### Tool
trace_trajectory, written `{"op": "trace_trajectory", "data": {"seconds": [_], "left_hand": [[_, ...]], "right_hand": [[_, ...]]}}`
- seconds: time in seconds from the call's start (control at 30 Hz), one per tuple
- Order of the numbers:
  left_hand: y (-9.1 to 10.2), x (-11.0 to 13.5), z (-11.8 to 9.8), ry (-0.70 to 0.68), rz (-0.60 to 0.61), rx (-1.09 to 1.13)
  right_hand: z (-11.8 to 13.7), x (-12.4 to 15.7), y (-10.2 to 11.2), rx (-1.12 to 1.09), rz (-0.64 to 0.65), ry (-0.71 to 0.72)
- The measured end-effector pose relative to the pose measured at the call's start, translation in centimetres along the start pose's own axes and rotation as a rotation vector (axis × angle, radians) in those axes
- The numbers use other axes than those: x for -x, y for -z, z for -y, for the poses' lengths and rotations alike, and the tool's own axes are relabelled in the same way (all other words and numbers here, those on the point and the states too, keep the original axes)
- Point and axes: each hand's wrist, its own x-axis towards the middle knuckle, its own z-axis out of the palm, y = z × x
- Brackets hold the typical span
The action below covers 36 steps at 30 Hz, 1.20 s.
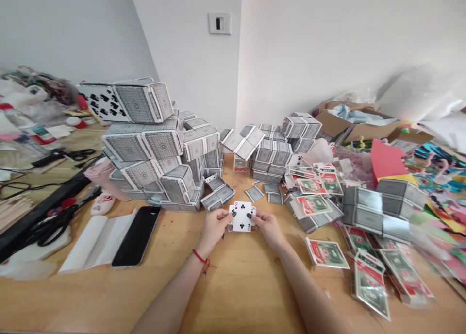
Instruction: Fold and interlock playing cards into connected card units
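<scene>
A small packet of playing cards (242,218) is held over the middle of the wooden worktop (236,280), squared into a flat rectangle. The top face is a smooth white two of clubs, with numbered corners of other cards peeping out at its sides. The left hand (217,222) grips the packet's left side between thumb and fingers, a knotted red cord bracelet (199,256) around that wrist. The right hand (268,227) pinches the right side in the same way; both thumbs, dark-nailed, press on the top card. Whether the packet touches the wood cannot be told.

Towards the worktop's far left corner rises a stepped stack of card blocks (153,144), boxy prisms with finely patterned grey backs and white borders. A lower group of grey blocks (273,152) stands near the far edge, right of the middle. Nearer the left edge lie a glossy black phone (136,237), a partly unrolled sheet of white paper (94,242) and black-handled scissors (60,220). Along the right side are red-and-green card boxes (327,253), thin and rectangular, some in shiny clear film, and, behind them, an open brown cardboard box (358,128).
</scene>
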Motion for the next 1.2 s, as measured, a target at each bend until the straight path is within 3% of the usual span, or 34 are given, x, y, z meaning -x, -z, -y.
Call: {"op": "trace_trajectory", "data": {"seconds": [0.37,0.67,0.77,0.93,1.2], "left_hand": [[-0.1,0.1,-0.4,0.031,0.014,-0.033],[1.3,0.0,-0.9,0.077,0.282,0.096],[1.2,0.0,-0.8,0.107,0.322,0.123],[0.4,0.5,-0.9,0.104,0.299,0.114],[-0.2,0.5,-0.7,0.083,0.082,0.077]], "right_hand": [[-0.2,-0.2,0.3,0.055,-0.03,0.029],[0.4,0.1,0.5,0.047,-0.033,0.05],[0.5,0.3,0.4,0.039,-0.013,0.064],[0.4,0.5,0.0,0.069,-0.008,0.077],[0.1,0.6,-0.5,0.045,-0.019,0.062]]}}
